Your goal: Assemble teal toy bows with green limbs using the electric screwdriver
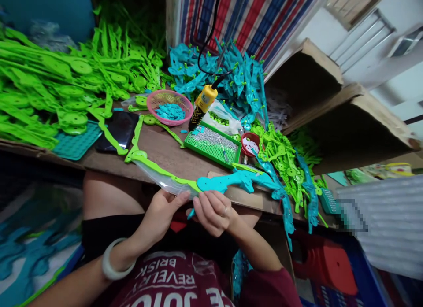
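My left hand [164, 214], with a pale bangle on its wrist, pinches the end of a clear curved plastic strip [161, 180]. That strip runs along the underside of a long bright green plastic arm [168, 172]. Close beside it, my right hand [213, 212] is closed around the near end of a blue plastic part [228, 181], where blue meets green. A small blue tip shows below the right fingers; whether it belongs to the same part I cannot tell. The joined pieces lie across the front edge of the brown table [178, 153].
Green parts [66, 86] are heaped at left, blue parts [228, 78] at the back. A yellow electric screwdriver [203, 104] hangs on a cord above a green tray [213, 144] of screws. A pink basket [170, 93] holds small blue pieces; a red basket [244, 144] stands right.
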`<state>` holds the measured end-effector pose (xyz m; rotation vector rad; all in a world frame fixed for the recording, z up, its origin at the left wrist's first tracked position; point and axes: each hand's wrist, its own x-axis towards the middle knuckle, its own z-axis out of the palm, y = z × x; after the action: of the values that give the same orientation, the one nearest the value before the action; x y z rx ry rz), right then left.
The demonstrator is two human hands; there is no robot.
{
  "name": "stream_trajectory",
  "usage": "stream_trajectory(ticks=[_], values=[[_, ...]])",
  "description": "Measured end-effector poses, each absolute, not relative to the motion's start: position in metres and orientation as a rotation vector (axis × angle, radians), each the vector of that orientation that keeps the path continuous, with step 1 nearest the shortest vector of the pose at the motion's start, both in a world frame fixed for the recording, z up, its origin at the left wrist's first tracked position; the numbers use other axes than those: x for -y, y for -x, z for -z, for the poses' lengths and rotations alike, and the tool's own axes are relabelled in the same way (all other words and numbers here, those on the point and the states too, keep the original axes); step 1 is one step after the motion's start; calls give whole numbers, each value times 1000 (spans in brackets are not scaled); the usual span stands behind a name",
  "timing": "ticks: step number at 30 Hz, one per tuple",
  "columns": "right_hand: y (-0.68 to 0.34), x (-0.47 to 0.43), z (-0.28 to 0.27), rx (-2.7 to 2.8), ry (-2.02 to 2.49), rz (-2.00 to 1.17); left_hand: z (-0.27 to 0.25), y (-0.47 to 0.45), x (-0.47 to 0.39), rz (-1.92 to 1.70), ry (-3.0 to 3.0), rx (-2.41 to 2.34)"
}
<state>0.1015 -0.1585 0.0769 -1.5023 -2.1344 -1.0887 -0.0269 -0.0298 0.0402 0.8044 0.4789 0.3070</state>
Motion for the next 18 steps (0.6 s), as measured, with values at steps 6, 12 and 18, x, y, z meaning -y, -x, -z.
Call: stream_trajectory(ticks=[6, 12, 18], values=[[-100, 160, -69, 2131, 1515, 1078, -40, 24, 33, -282, -702, -457], [-124, 244, -29, 1775, 1932, 1248, -10, 35, 3, -195, -740, -561], [-156, 317, 0, 1366, 2685, 1072, 18, 42, -26, -320, -1138, -654]])
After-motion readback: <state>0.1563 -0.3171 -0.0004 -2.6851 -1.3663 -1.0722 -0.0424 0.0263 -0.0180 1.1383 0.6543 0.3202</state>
